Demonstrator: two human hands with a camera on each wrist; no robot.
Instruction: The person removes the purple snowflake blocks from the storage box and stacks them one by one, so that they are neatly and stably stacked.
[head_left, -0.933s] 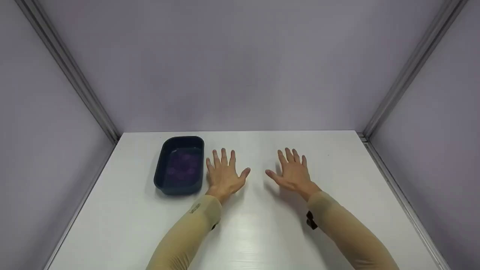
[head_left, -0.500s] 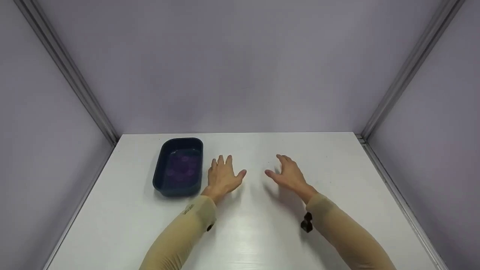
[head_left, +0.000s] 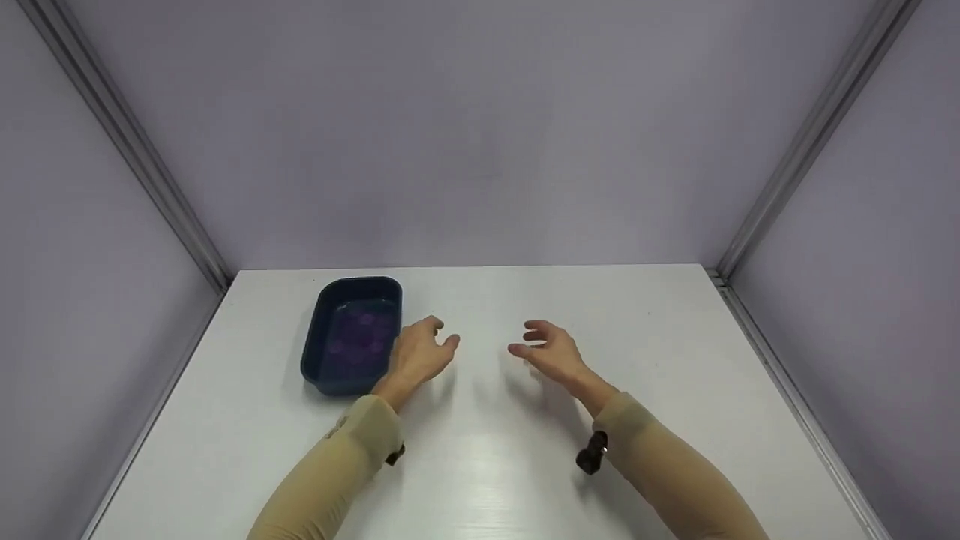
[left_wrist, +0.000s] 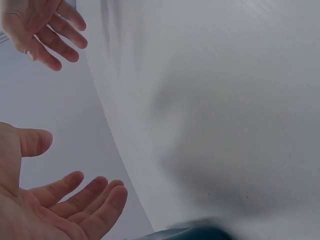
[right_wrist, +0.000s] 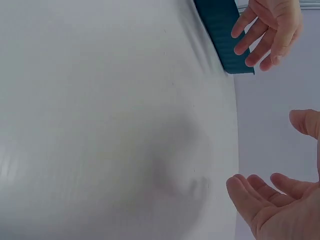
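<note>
Both hands have lifted off the table (head_left: 487, 465): left hand (head_left: 416, 354) and right hand (head_left: 551, 352) hover empty, fingers loosely curled, beside the tub (head_left: 349, 334).

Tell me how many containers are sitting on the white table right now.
1. A dark blue tub sits at the table's far left, just left of the left hand, with purple things inside. Nothing else stands on the table.
</note>
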